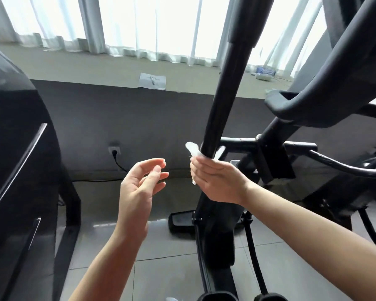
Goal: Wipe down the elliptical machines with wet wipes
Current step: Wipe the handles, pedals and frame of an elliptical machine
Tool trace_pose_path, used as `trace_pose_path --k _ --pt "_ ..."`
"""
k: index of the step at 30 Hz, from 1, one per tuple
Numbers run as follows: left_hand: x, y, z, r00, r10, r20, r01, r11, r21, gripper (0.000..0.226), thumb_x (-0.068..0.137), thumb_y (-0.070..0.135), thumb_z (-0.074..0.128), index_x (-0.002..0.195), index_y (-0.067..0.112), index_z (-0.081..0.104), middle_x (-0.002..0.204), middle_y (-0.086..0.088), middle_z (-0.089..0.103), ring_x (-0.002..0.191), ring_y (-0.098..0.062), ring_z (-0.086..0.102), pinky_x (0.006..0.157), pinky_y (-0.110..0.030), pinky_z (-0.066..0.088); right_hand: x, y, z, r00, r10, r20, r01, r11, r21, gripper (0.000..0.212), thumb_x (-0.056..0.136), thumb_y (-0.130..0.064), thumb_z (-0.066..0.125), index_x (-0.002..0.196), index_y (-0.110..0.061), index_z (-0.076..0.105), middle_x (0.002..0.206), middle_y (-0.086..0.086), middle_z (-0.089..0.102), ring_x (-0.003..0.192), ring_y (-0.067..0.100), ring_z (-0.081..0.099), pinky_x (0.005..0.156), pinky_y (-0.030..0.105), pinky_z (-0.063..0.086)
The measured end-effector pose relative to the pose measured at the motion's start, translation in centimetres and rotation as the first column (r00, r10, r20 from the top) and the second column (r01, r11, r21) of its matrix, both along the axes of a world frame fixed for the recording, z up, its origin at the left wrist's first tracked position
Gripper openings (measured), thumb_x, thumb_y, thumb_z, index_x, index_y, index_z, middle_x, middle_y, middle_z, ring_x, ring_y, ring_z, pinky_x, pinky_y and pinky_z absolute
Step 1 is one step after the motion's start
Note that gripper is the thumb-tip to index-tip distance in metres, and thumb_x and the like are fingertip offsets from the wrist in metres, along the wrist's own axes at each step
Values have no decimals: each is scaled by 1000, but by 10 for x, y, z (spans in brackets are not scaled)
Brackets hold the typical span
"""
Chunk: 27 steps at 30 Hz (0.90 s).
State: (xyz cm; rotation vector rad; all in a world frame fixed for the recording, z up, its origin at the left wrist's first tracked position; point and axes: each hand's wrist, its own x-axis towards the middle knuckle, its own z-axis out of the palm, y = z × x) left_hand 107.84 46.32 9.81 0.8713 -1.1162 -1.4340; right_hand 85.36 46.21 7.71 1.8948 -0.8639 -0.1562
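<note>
A black elliptical machine fills the right half of the view, and its thick upright arm (223, 92) rises through the centre. My right hand (217, 181) grips this arm low down with a white wet wipe (193, 149) wrapped around it; the wipe's ends stick out on both sides of the arm. My left hand (140, 183) hovers in the air to the left of the arm, palm turned inward, fingers relaxed and holding nothing.
The glossy black housing of another machine (20, 170) stands close on the left. A low ledge (96, 68) runs under curtained windows, with a sheet of paper (152, 81) on it. A wall socket with a cable (114, 151) sits below. The floor is grey tile (161, 268).
</note>
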Motion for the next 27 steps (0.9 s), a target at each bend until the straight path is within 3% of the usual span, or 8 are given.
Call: trace_pose_path --k 3,6,8,10,13,16,23,27 --pt "4 4 -6 1000 -6 23 6 1000 11 18 97 8 55 96 19 70 95 5 72 85 -9 68 75 -19 56 3 14 -19 999 -14 31 8 983 182 38 95 -7 36 85 -10 73 94 6 72 105 23 65 117 34 27" --pt "3 5 -10 999 -4 37 4 1000 16 20 98 8 54 96 19 70 92 5 72 85 -10 68 74 -19 55 3 33 -5 909 119 399 -187 973 135 22 92 0 52 84 -8 71 88 3 69 100 24 66 115 34 33" --pt "-1 4 -10 999 -1 46 0 1000 16 21 99 10 52 96 20 70 93 4 72 86 -11 68 73 -18 55 10 46 23 675 211 707 -238 969 -62 18 91 1 59 87 -8 74 96 3 72 107 23 64 110 35 37" --pt "-10 4 -9 998 -13 62 13 1000 10 23 102 12 48 98 20 69 97 2 72 89 -13 68 74 -19 55 17 54 55 434 302 849 -146 953 -264 23 97 -4 51 94 -6 74 105 5 72 109 21 62 104 36 41" --pt "-28 5 -2 996 -50 72 50 999 -7 24 104 18 42 107 21 66 105 -1 71 94 -14 68 80 -24 55 20 34 85 84 465 881 62 880 -470 24 98 -2 46 108 7 67 111 15 68 112 23 60 103 36 44" --pt "-44 7 4 993 -88 74 90 996 -28 28 105 24 37 117 24 62 114 1 69 103 -9 67 90 -28 52 34 1 89 -216 522 825 126 853 -506 30 98 0 44 120 13 59 122 23 63 121 27 56 107 27 41" --pt "-61 10 1 961 -217 171 240 962 -128 48 94 46 34 137 31 52 137 17 58 131 -2 49 114 -39 35 59 -2 -24 -344 299 890 39 952 -305 36 97 -1 41 131 9 51 132 12 54 128 11 50 107 19 40" --pt "-67 15 -7 937 -128 325 214 946 -244 55 95 53 33 142 28 45 144 20 50 138 -3 41 118 -40 30 37 -1 -95 -273 152 950 -35 985 -168 34 99 3 42 130 8 55 136 15 56 132 20 51 108 35 43"
